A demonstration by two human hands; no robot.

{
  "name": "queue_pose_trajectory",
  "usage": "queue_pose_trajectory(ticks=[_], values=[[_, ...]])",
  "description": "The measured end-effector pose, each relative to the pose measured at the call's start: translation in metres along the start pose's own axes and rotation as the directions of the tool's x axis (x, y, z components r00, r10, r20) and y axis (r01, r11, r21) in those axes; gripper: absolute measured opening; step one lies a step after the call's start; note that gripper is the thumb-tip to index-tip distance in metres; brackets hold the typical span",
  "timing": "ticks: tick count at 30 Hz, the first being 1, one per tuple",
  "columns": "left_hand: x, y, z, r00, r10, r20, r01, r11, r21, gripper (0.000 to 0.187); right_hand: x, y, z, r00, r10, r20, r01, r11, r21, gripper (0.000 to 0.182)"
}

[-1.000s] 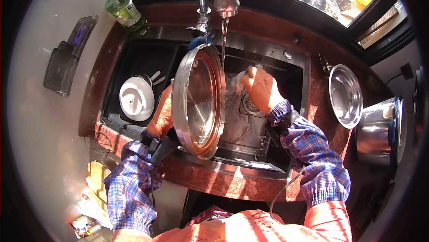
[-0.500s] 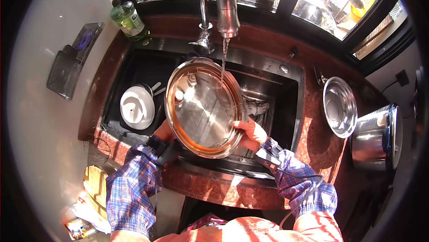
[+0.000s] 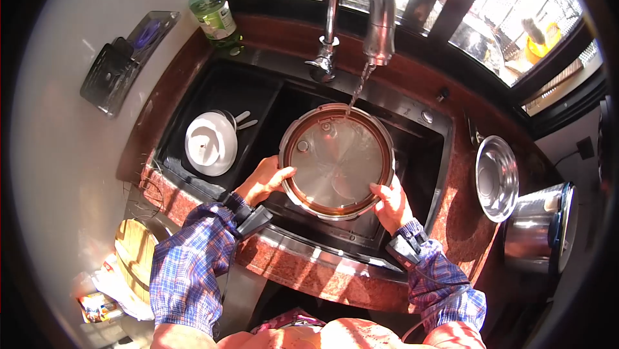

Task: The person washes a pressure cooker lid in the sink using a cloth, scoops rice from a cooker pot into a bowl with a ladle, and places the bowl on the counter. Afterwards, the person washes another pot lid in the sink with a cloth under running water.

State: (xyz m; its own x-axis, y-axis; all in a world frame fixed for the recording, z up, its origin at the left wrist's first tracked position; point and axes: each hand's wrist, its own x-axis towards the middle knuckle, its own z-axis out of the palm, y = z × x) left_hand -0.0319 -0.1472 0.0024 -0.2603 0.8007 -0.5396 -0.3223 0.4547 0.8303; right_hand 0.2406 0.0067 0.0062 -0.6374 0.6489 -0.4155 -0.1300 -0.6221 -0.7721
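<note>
A round metal pressure cooker lid (image 3: 342,155), its underside up with a reddish-brown sealing ring round the edge, is held over the right basin of the dark sink (image 3: 422,188). My left hand (image 3: 263,180) grips its left rim, thumb on the inner side. My right hand (image 3: 392,205) is closed on the lower right rim, thumb also on top. The fingers beneath the lid are partly hidden. From the faucet (image 3: 380,39) a stream of water (image 3: 361,88) falls onto the lid's far edge.
White bowls (image 3: 211,144) with utensil handles beside them sit in the left basin. A green soap bottle (image 3: 216,20) stands at the back left corner. To the right are a shallow metal bowl (image 3: 496,178) and a steel pot (image 3: 532,229). A wooden board (image 3: 135,255) is at lower left.
The lid has turned from a steep tilt to flatter. My left hand, mostly hidden behind it before, now shows at its left rim. The camera view has shifted, and water now meets the far rim.
</note>
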Motion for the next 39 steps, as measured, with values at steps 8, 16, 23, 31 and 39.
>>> queue_pose_trajectory(ticks=[8,16,23,31,39], values=[[-0.006,0.003,-0.016,0.969,0.18,-0.172,0.015,0.647,0.762,0.053,0.023,0.028,-0.028,0.984,0.162,-0.069,-0.169,0.98,-0.107,0.047],[-0.067,0.05,-0.088,0.803,0.559,-0.207,0.01,0.335,0.942,0.025,0.048,0.069,-0.022,0.96,0.243,-0.141,-0.246,0.969,-0.002,0.048],[-0.031,0.061,-0.111,0.863,0.489,0.125,0.043,-0.319,0.947,0.063,0.07,0.083,-0.013,0.957,0.242,-0.158,-0.232,0.97,0.079,0.047],[-0.013,0.062,-0.127,0.932,0.284,0.224,-0.003,-0.614,0.789,0.058,0.076,0.069,0.0,0.974,0.187,-0.125,-0.2,0.974,-0.108,0.062],[-0.047,0.073,-0.141,0.916,0.336,0.22,-0.004,-0.538,0.843,0.043,0.066,0.068,-0.023,0.934,-0.219,-0.282,-0.027,0.744,-0.667,0.066]])
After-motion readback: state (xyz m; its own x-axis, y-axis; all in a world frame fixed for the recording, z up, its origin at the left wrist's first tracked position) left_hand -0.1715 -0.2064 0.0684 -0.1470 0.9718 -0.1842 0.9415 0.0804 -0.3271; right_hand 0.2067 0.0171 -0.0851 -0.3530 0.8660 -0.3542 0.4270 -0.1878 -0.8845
